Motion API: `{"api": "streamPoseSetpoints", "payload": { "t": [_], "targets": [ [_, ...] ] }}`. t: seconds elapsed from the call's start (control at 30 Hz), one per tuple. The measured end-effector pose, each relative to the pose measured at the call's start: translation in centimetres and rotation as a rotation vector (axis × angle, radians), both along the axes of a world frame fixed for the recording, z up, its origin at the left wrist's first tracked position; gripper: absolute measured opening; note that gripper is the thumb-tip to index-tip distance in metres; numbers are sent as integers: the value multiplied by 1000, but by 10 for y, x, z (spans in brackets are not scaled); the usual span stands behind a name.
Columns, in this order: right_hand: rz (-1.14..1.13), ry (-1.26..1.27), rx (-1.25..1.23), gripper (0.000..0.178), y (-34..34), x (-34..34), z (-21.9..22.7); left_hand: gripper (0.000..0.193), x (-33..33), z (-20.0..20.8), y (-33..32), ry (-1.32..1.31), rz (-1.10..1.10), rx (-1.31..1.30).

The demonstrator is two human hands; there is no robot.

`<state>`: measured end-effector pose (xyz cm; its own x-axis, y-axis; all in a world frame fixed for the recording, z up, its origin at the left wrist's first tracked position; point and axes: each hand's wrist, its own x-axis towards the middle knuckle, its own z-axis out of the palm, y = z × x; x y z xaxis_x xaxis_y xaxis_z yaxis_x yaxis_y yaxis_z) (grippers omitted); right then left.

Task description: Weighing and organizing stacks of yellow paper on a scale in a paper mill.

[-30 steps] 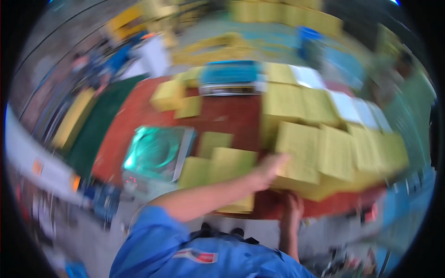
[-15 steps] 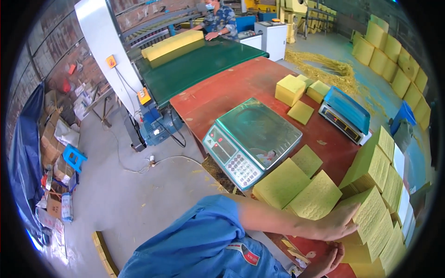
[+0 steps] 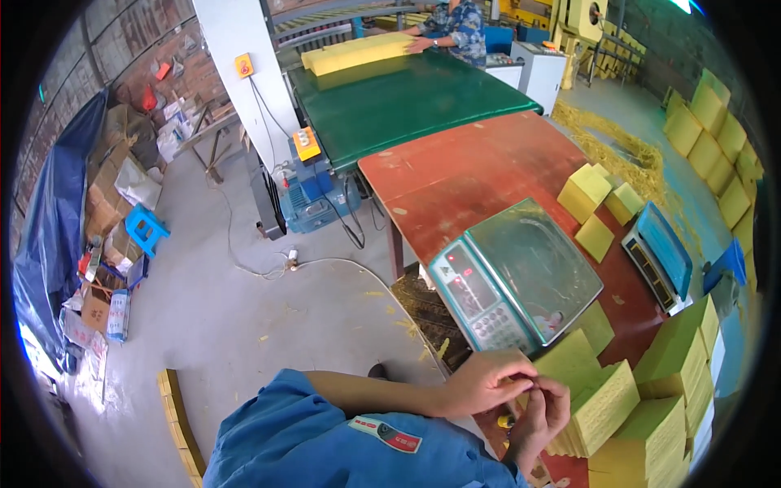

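My left hand [image 3: 486,384] is closed, its thumb and fingers pinched together over the table's near edge. Against its fingertips are those of my right hand [image 3: 543,416], also closed. Whatever lies between them is too small to make out. Just right of my right hand stands a thick stack of yellow paper sheets [image 3: 604,415] with a patterned face. More yellow paper stacks [image 3: 643,443] rise to its right. Beyond my hands is a digital weighing scale [image 3: 533,264] with a keypad and a glossy plate; flat yellow sheets [image 3: 568,362] lie beside it.
A red tabletop [image 3: 472,171] joins a green conveyor belt [image 3: 407,106]. There a co-worker [image 3: 465,28] has hands on a long yellow block [image 3: 358,53]. Small yellow blocks [image 3: 584,193] and a blue-topped scale [image 3: 667,248] sit at right. A blue stool [image 3: 146,229] stands on the left floor.
My hands have drawn back from the yellow stacks at right and come together, fingertips touching. The view has swung left, so the table appears farther right.
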<state>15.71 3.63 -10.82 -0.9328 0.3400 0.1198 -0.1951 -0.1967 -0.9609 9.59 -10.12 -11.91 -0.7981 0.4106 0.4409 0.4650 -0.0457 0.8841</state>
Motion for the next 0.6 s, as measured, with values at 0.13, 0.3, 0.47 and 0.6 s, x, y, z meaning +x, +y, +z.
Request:
{"api": "streamPoseSetpoints", "payload": {
  "t": [0.13, 0.3, 0.47, 0.6],
  "targets": [
    [103, 106, 7, 12, -63, -50, -16, 19, -28, 0, -77, 59, 136, -9],
    [180, 179, -42, 21, -127, -101, -27, 26, -60, 10, -160, 12, 280, 5],
    [281, 164, 6, 30, -193, -149, -25, 23, -96, -8, -247, -2, 419, -1],
    [447, 153, -2, 32, -245, -210, -22, 20, -134, -13, -296, 69, 677, 14]
  ]
}}
